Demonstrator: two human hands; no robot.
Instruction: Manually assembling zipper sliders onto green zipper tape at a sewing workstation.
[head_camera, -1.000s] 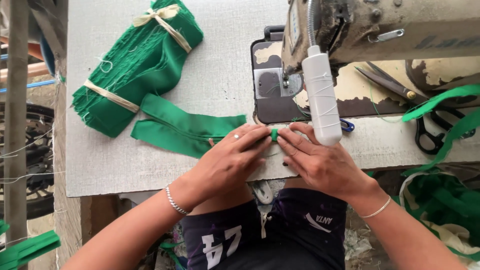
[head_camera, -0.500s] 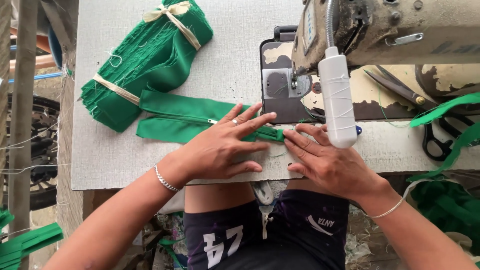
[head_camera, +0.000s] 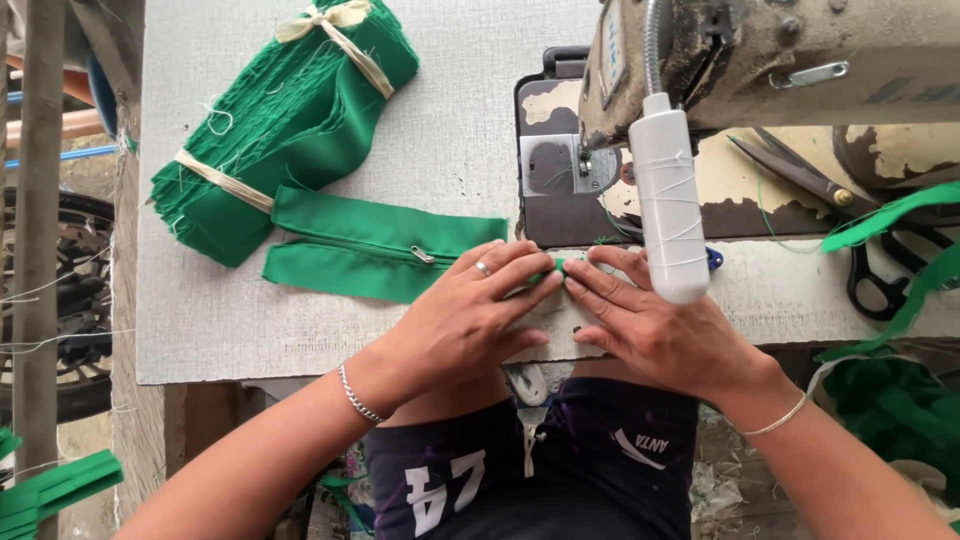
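My left hand (head_camera: 470, 320) and my right hand (head_camera: 655, 330) lie flat on the grey surface (head_camera: 300, 340), and their fingertips meet on the end of a green zipper strip (head_camera: 375, 255). My grip is narrow: both hands press and pinch the small green end between them, right under my fingers, and most of that end is hidden by them. The rest of the strip runs away to the left of my grip, flat on the surface, with its little metal pull (head_camera: 422, 256) showing just past my left fingers. Further left and up from my grip sits a big bundle of green strips (head_camera: 285, 120), tied with pale tape. Straight ahead of my grip is the sewing machine (head_camera: 760, 60), and its needle plate (head_camera: 555, 165) is close in front of my fingertips. A white lamp tube (head_camera: 668, 215) hangs down over my right hand. Black scissors (head_camera: 870, 270) lie off to the right of my grip, near some loose green tape (head_camera: 890, 215). I think I am lining up the strip's end to sew it. Next I would need to slide it forward, flat and straight, under the needle.
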